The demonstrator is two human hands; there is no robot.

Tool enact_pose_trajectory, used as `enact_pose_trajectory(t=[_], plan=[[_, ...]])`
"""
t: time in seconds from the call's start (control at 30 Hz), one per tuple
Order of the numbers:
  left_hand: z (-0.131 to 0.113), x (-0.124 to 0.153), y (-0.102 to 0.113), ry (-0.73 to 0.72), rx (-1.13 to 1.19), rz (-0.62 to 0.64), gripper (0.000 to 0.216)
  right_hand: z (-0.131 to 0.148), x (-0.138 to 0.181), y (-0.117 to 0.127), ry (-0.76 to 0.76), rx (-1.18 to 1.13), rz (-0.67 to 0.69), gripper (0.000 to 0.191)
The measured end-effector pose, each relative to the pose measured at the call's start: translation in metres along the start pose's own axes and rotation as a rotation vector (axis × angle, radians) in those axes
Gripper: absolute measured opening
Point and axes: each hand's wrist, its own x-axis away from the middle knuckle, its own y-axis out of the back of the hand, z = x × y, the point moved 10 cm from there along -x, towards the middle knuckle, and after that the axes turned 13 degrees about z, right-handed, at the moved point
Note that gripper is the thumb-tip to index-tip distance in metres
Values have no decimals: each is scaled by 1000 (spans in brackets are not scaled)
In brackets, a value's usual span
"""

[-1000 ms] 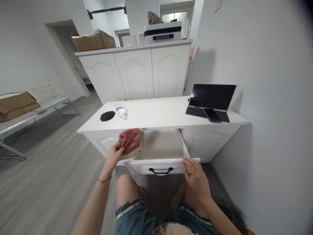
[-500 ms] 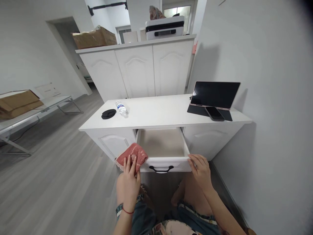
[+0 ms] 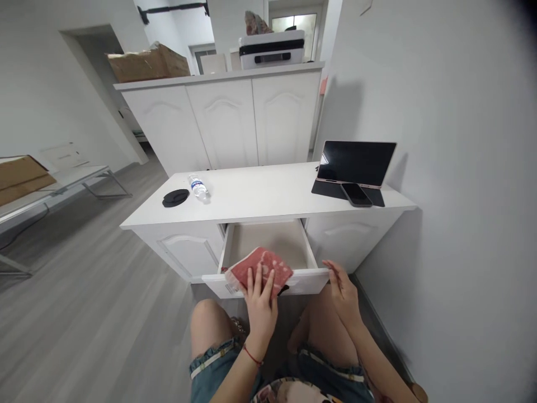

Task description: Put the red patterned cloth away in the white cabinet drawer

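My left hand (image 3: 260, 316) lies on the folded red-and-pink cloth (image 3: 251, 264), fingers spread a little across its face — whether it pinches the fabric from behind, I cannot tell. The cloth sits at the front of the pulled-out drawer (image 3: 272, 235), slanting over the top edge of its white front and covering most of the black handle (image 3: 284, 290). My right hand (image 3: 346, 294) is at the right corner of that front, fingers loosely bent and fingertips by the edge; I cannot tell whether they grip it.

Above the drawer, the white worktop (image 3: 251, 193) carries a clear bottle (image 3: 198, 188) lying on its side near a flat black round thing (image 3: 175, 197) — both to my left. To my right stands a dark-screened tablet (image 3: 356, 162), with a phone (image 3: 356, 195) lying just in front.
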Motion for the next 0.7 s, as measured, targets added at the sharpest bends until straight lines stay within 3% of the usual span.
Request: enact_pose_trajectory(t=[0.17, 0.37, 0.57, 0.7], plan=[[-56, -10, -28, -132, -38, 103, 58, -16, 2, 15, -94, -190, -113, 36], [-94, -12, -57, -266, -25, 192, 59, -26, 5, 21, -163, -156, -85, 40], [-105, -8, -77, -407, -101, 261, 52, -30, 7, 29, -163, -75, -108, 42], [-96, 1, -88, -517, -226, 293, 46, -13, 7, 35, -87, 54, -127, 38]])
